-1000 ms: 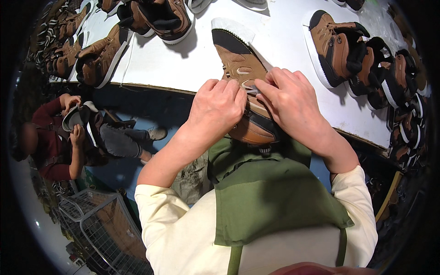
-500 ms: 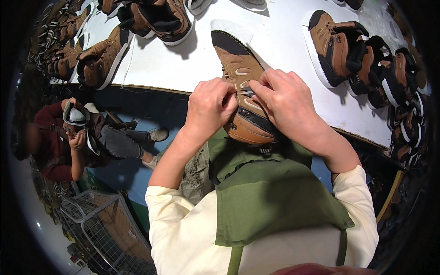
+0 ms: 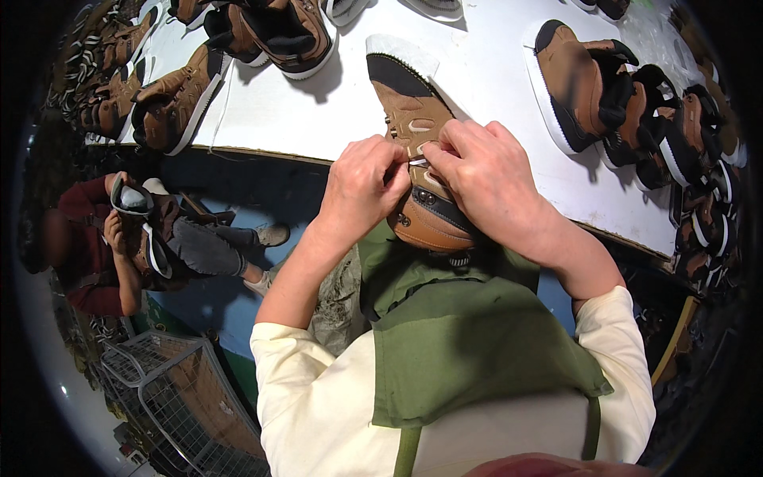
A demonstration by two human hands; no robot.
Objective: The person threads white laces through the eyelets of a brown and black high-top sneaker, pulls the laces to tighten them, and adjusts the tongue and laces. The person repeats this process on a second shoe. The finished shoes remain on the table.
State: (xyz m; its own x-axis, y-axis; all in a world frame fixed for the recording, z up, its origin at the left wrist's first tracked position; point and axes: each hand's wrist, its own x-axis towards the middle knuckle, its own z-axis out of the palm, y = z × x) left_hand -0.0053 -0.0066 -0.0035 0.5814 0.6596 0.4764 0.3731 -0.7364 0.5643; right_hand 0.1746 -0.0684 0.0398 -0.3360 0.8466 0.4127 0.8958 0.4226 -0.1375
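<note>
1. Brown shoe (image 3: 427, 195) is at the near edge of the white table (image 3: 485, 75). Its toe points over the table top, and its heel sticks out past the edge, by a green apron (image 3: 485, 342).
2. Left hand (image 3: 362, 183) is on the shoe's left side, by the table's edge. Its fingers are curled in. I cannot tell if they pinch anything.
3. Right hand (image 3: 493, 175) is on the other side, also by the table's edge. Its thumb and pointing finger pinch a thin pale strip (image 3: 418, 161) on top of the shoe.
4. Brown and black shoes (image 3: 590, 111) make a row on the table's right side.
5. A wire cart (image 3: 183, 397) is on the floor, left of the table's near edge.
6. A person in dark red (image 3: 91, 205) sits left of that edge too, holding a grey shoe (image 3: 135, 200).
7. More brown shoes (image 3: 181, 99) stand on the table's left side.
8. Grey shoes (image 3: 441, 6) are at the table's far side.
</note>
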